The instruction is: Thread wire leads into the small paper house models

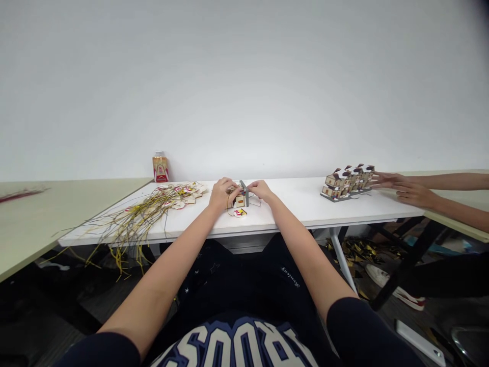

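Note:
A small model house [240, 199] is tipped on its side on the white table, its grey base [245, 193] upright and facing right. My left hand [222, 193] wraps round the house from the left and hides part of its roof. At the underside of the base, my right hand [262, 189] has its fingers pinched together; whatever they hold is too small to make out. A thin dark cord [256, 202] loops just below those fingers. In front of the house lies a round red, white and yellow tag [240, 212].
Left on the white table [290, 204] is a heap of tags [179, 196] whose yellow and dark cords [141, 219] hang over the front edge. A bottle [160, 167] stands behind. Several finished-looking houses [346, 182] stand at right, beside another person's hands [407, 189].

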`<state>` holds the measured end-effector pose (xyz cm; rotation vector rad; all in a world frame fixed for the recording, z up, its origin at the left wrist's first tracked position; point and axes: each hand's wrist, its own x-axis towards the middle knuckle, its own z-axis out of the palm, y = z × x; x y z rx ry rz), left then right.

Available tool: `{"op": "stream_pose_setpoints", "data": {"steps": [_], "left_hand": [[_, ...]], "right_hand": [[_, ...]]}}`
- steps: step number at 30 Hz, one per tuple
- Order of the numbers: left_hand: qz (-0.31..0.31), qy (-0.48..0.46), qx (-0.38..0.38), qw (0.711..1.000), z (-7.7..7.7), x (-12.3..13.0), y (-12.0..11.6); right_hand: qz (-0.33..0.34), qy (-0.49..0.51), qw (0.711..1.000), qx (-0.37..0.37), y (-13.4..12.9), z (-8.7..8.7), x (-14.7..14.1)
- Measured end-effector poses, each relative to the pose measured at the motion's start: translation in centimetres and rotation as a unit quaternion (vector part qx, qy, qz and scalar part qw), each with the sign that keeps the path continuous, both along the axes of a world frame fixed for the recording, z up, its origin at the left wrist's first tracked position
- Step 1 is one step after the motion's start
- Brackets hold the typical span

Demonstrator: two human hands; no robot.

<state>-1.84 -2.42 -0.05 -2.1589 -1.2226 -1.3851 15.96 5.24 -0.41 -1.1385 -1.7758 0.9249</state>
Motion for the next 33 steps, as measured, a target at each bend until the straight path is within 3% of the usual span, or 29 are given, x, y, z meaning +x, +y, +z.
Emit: {"op": "stream_pose_setpoints", "data": {"steps": [12,25,33], "left_hand": [[-0.009,0.007,-0.035,0.999,-0.5,-0.1,0.3],[-0.033,0.058,-0.057,0.996,0.1,0.1,-1.0],[-0.069,0.042,-0.068,0.994,0.4,0.1,-1.4]], "right_hand": [[-0.18,0.084,0.98,-0.025,1.1,-0.1,1.2],[-0.214,0.118,0.967,-0.073,0.8,0.4,1.6],[-0.211,0.133,0.965,-0.079,1.0,0.2,1.6]]}}
